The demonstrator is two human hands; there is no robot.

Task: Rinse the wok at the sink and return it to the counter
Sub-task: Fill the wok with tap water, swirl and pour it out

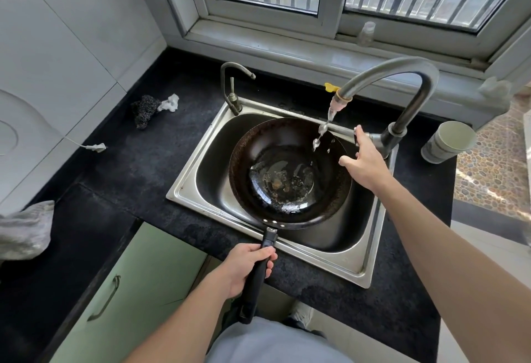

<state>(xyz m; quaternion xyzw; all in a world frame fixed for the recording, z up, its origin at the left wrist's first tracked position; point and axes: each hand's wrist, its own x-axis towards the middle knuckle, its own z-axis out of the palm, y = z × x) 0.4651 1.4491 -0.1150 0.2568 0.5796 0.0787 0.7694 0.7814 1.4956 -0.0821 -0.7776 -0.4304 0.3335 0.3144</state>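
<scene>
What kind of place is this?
Most likely a home kitchen: a steel sink set in a black counter, a faucet running water into a wok over the basin, and green cabinet doors below.

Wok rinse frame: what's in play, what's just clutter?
In play: wok, held by the left hand on its handle; tap, running, right hand at its lever; sink; counter.
Lying about: scourer, crumpled tissue, paper cup, grey cloth, small second tap.
</scene>
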